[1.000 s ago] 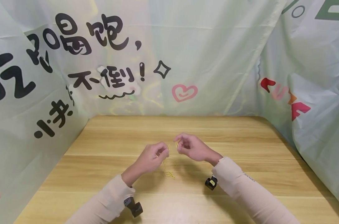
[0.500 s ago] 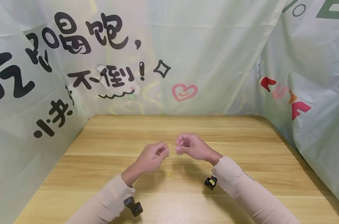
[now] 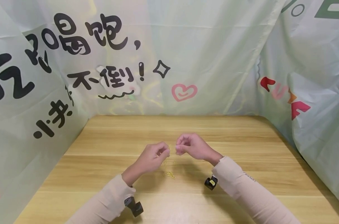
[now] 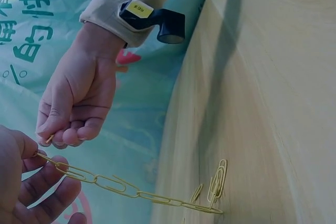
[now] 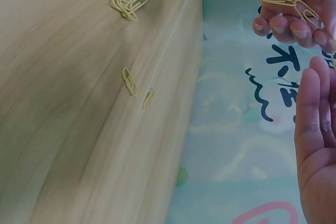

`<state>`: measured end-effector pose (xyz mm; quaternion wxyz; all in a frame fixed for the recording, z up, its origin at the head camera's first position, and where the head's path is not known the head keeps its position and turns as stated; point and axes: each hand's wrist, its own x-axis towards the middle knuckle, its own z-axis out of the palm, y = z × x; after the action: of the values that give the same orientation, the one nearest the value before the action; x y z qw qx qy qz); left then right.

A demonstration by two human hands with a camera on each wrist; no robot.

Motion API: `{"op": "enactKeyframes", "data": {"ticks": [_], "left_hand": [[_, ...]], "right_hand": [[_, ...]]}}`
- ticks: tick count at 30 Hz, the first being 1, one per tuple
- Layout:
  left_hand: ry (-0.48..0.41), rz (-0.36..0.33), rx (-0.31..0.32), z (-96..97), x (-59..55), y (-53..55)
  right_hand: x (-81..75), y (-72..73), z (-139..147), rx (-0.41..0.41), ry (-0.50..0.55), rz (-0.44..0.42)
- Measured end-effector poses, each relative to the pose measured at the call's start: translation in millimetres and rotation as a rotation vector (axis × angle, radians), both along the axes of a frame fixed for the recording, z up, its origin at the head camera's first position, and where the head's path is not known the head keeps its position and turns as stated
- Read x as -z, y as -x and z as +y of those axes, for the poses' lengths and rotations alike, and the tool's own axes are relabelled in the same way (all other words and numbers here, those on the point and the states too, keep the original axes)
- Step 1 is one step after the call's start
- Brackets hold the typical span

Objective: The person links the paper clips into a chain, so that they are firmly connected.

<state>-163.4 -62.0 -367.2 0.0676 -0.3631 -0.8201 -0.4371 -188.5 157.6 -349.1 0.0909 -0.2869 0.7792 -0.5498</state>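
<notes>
In the head view my left hand [image 3: 153, 157] pinches the top end of a yellow paper clip chain [image 4: 126, 186]. The linked clips slope down from it, and the lower end lies bunched on the wooden table [image 3: 116, 133]. Close beside it, my right hand [image 3: 193, 146] pinches a paper clip [image 4: 50, 138], with only a sliver showing between thumb and finger in the left wrist view. The two sets of fingertips are a small gap apart, above the table. Whether the held clip touches the chain is hidden.
Two loose yellow paper clips, one nearer the chain [image 5: 129, 81] and a smaller-looking clip [image 5: 149, 98], lie on the table in the right wrist view. Printed cloth curtains [image 3: 214, 62] enclose the back and sides. A small black camera [image 3: 134, 207] sits at each wrist.
The paper clip in my right fingers stood in plain sight a second ago and is now mostly covered by them. The right fingertips shifted slightly; my left hand and the chain stay nearly still.
</notes>
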Motion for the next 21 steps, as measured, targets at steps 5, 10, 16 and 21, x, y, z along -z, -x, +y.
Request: {"op": "enactKeyframes", "data": {"ticks": [5, 10, 16, 21], "left_hand": [[0.005, 0.002, 0.003, 1.8, -1.7, 0.3], [0.005, 0.012, 0.012, 3.4, -2.3, 1.7], [0.016, 0.038, 0.008, 4.9, -3.3, 2.1], [0.032, 0.065, 0.015, 4.9, -2.3, 0.3]], "right_hand": [[-5.1, -1.7, 1.0, 0.039, -0.007, -0.014], [-11.0, -3.2, 1.3, 0.038, 0.025, -0.017], [-14.0, -4.7, 1.3, 0.089, 0.022, 0.025], [-15.7, -6.2, 0.6, 0.089, 0.010, 0.027]]}}
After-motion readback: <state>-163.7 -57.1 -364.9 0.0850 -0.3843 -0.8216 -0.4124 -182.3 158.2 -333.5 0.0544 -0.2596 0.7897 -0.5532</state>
